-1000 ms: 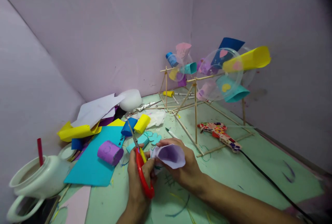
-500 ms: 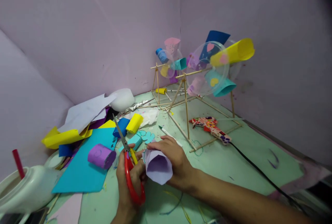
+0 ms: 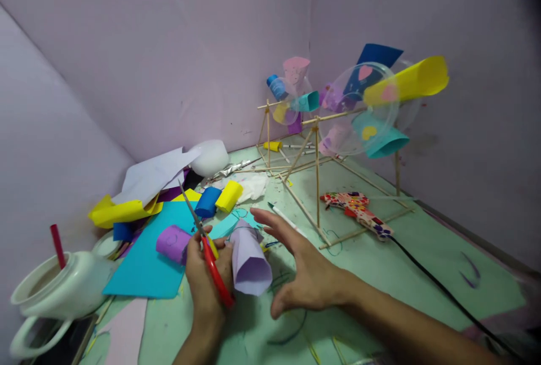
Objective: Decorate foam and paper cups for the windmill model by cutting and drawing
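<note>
My left hand (image 3: pixel 203 283) is closed around the scissors (image 3: pixel 214 270), which have red and yellow handles; their blades point up and away. Its fingers also hold the rear edge of a lavender paper tube (image 3: pixel 250 255), whose wide mouth faces me. My right hand (image 3: pixel 315 275) is open just right of the tube, apart from it, thumb and fingers spread. Beside my left hand lies a purple paper roll (image 3: pixel 173 244), partly hidden. Blue (image 3: pixel 208 203) and yellow paper rolls (image 3: pixel 229 196) lie just beyond the scissors.
Two stick frames carry clear discs with coloured paper cups (image 3: pixel 408 80). A patterned glue gun (image 3: pixel 357 213) with a black cord lies at the right. Turquoise sheet (image 3: pixel 143 272), white paper (image 3: pixel 152 176) and a white pot (image 3: pixel 80 283) occupy the left. A capped marker (image 3: pixel 287 218) lies mid-table.
My right hand has let go of the lavender tube and opened to its right. The tube stays with my left hand and now shows more of its side. The view has shifted slightly left.
</note>
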A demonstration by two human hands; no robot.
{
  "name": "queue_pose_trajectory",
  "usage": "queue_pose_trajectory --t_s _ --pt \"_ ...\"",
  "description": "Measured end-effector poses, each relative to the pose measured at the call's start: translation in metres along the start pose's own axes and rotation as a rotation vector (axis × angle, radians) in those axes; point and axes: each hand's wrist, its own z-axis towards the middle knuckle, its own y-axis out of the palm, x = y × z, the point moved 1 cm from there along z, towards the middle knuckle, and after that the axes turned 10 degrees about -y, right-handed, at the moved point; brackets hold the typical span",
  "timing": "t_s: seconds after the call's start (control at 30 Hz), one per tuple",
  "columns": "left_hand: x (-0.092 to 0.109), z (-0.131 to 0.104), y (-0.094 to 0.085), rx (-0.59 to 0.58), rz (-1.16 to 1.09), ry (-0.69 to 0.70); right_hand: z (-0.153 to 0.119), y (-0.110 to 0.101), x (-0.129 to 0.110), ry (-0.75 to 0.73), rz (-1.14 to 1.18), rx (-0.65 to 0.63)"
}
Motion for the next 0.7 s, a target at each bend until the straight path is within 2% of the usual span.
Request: queue_pose_trajectory --t_s 0.1,0.23,0.4,0.5,0.7 --pt "-0.001 0.002 -0.003 0.014 0.115 0.01 0.0 0.001 -0.001 0.111 0.19 0.006" --pt "-0.001 -0.004 0.0 0.013 0.144 0.032 0.001 0.01 0.009 0.292 0.294 0.071" --pt "0.003 -0.015 0.006 0.005 0.144 0.044 0.002 0.009 0.028 0.495 0.169 0.27" --pt "0.001 -0.014 0.006 0.021 0.116 0.071 0.001 0.007 0.034 0.614 0.168 0.266" --pt "0.002 -0.018 0.008 0.027 0.109 0.098 0.003 0.005 0.036 0.67 0.183 0.315"
